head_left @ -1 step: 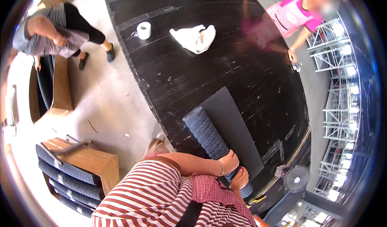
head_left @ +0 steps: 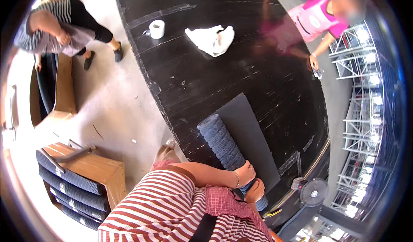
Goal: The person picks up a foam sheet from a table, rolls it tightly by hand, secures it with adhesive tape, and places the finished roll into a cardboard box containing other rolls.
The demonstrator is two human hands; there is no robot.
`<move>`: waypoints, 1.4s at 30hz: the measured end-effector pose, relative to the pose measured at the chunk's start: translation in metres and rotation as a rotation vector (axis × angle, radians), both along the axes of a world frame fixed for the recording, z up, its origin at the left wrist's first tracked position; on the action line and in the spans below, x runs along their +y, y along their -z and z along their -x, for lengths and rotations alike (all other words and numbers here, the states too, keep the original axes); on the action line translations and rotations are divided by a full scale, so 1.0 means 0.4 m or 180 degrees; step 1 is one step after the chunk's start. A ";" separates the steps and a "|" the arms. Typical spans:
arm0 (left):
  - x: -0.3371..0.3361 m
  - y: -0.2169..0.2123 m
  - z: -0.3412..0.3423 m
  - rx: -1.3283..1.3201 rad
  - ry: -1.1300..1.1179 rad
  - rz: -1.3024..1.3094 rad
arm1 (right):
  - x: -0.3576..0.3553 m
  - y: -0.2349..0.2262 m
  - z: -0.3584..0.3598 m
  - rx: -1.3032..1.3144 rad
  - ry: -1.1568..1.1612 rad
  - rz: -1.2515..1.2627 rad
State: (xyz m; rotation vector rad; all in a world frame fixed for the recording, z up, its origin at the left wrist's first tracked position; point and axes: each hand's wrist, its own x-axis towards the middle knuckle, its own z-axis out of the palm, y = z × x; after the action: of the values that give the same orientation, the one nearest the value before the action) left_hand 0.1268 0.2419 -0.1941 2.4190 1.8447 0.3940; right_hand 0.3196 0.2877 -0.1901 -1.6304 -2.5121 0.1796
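Observation:
A blue ribbed mat (head_left: 221,143) is partly rolled up on the black table, its flat dark grey backing (head_left: 251,130) stretching out on the right side of the roll. My left hand (head_left: 245,172), with a bracelet at the wrist, curls its fingers over the lower part of the roll. Just below it and close by, my right hand (head_left: 254,191) grips the same roll near its near end. The palms and some fingertips are hidden against the mat.
On the black table (head_left: 185,83) lie a white tape roll (head_left: 157,29) and a crumpled white cloth (head_left: 213,40). A fan (head_left: 314,192) stands at the right edge. A box of rolled mats (head_left: 73,186) is at lower left. Two people stand beyond the table's sides.
The whole view has shifted slightly. Both my hands stay on the rolled mat in nearly the same place.

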 end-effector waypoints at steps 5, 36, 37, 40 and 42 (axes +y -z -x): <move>0.035 -0.016 0.016 -0.0257 0.0120 0.0297 | 0.051 0.011 -0.015 0.0084 0.0012 0.0214; 0.301 -0.037 0.096 -0.0732 0.0204 0.0863 | 0.476 0.038 -0.022 0.0862 0.0944 0.1130; 0.333 -0.042 0.111 -0.0815 0.0207 0.1054 | 0.482 0.020 0.008 0.0896 0.0742 0.0988; 0.400 -0.058 0.131 -0.0966 0.0549 0.1604 | 0.377 -0.023 0.023 0.0705 0.0518 0.0624; 0.430 -0.060 0.134 -0.0948 0.0484 0.1744 | 0.350 -0.023 0.038 0.0180 0.0288 0.0460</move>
State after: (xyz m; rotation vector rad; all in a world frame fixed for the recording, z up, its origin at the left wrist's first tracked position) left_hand 0.0734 0.4139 -0.1699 1.9837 1.4034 0.1883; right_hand 0.3044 0.4277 -0.1808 -1.7613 -2.4285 0.3996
